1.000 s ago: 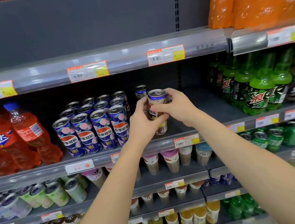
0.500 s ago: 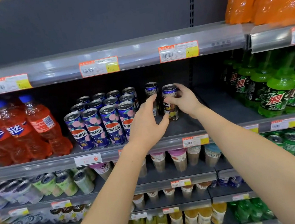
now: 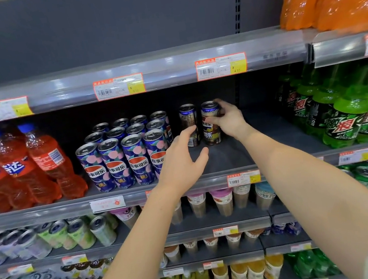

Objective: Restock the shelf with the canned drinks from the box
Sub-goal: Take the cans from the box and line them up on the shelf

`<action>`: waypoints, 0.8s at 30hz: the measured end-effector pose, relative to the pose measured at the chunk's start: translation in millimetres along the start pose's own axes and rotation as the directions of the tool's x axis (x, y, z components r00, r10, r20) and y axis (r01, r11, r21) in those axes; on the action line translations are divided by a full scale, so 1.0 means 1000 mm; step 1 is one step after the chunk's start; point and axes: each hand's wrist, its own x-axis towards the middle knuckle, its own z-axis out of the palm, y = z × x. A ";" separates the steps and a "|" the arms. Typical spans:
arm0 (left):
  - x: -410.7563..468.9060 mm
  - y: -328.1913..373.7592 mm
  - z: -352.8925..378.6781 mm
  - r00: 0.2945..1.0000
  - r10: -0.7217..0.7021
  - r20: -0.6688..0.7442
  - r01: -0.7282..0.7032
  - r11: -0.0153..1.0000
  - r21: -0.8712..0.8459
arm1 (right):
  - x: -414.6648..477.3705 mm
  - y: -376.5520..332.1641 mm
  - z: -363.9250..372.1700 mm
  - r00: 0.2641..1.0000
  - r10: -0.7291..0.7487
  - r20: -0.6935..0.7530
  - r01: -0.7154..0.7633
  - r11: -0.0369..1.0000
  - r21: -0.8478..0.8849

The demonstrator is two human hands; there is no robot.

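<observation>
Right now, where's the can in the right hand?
The dark can stands upright at the back of the middle shelf, gripped by the right hand, just right of another dark can.

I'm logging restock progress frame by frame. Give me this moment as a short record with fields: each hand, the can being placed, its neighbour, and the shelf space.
right hand: grip closed on the dark brown-and-blue cola can
left hand: open, holding nothing, in front of the shelf
held can: upright on the grey metal shelf
neighbour: matching dark can just to its left
shelf space: bare to the right, up to the green soda bottles
</observation>
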 end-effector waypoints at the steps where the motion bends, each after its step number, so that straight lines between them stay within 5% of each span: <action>1: 0.000 -0.001 0.000 1.000 -0.003 -0.001 0.003 1.000 0.001 | 0.001 0.000 0.001 1.000 0.001 -0.002 -0.001 1.000 0.001; 24: 0.012 0.001 0.003 1.000 0.011 0.023 -0.012 0.999 0.050 | -0.008 0.002 -0.010 0.993 0.121 -0.001 -0.121 0.993 0.005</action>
